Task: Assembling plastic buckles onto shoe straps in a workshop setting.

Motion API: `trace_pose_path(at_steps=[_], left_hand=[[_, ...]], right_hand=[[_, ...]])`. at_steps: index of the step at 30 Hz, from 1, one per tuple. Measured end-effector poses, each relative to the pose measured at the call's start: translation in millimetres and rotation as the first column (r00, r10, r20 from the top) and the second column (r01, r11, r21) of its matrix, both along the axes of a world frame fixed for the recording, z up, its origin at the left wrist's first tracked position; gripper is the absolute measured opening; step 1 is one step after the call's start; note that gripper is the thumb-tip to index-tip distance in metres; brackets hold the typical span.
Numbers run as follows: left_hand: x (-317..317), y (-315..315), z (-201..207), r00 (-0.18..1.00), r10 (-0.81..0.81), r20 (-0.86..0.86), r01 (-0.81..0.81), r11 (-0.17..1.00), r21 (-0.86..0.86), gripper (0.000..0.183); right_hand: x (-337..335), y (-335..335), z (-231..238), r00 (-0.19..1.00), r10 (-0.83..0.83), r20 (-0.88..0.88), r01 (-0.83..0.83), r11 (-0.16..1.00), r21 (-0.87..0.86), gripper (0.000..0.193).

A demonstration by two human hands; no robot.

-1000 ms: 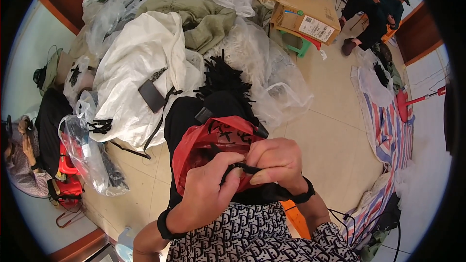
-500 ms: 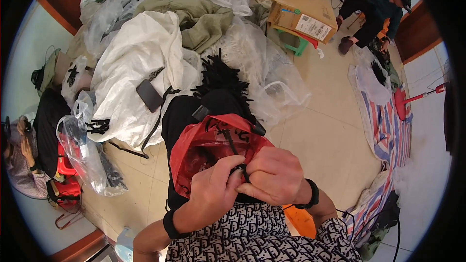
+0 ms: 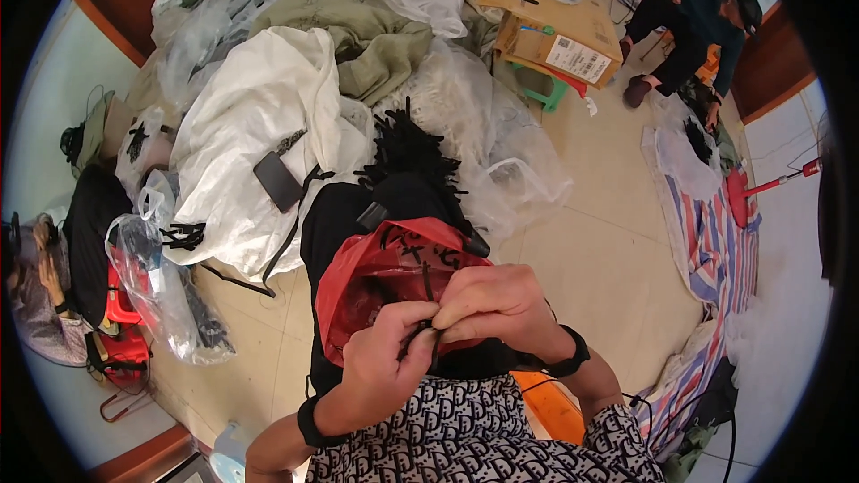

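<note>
- Strip (image 3: 436, 354) of black material lies between left hand (image 3: 385, 349) and right hand (image 3: 503, 306), near both; its long axis cannot be told.
- Both hands are closed in a pinch on it.
- Red bag (image 3: 335, 297) gapes just beyond them.

My left hand (image 3: 380, 353) and right hand (image 3: 499, 309) meet over the near side of the red bag (image 3: 336, 309), both pinching, fingertips (image 3: 424, 311) close together. My left forearm (image 3: 276, 444) rises from below the bag's left, my right forearm (image 3: 592, 385) from its lower right.
</note>
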State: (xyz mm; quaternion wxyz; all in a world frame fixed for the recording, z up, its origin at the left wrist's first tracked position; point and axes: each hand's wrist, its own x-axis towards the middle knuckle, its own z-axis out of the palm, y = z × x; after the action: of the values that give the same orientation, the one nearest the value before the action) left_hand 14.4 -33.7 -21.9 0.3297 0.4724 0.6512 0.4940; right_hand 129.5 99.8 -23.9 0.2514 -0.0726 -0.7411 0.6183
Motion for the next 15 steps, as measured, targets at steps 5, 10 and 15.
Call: trace_pose_path(at_steps=[5, 10, 15], left_hand=[[2, 2, 1, 0.973, -0.014, -0.230, 0.031, 0.997, 0.072, 0.028], [1, 0, 0, 0.987, -0.024, -0.158, 0.037, 0.996, 0.081, 0.032], [-2, -1, -5, 0.993, -0.006, -0.120, 0.009, 1.000, 0.026, 0.038]], right_hand=[[1, 1, -2, 0.999, 0.014, 0.036, -0.013, 1.000, -0.025, 0.015], [-1, -4, -1, 0.997, -0.067, 0.048, 0.064, 0.996, 0.066, 0.011], [-7, -10, -4, 0.976, -0.214, 0.025, 0.204, 0.956, 0.212, 0.011]])
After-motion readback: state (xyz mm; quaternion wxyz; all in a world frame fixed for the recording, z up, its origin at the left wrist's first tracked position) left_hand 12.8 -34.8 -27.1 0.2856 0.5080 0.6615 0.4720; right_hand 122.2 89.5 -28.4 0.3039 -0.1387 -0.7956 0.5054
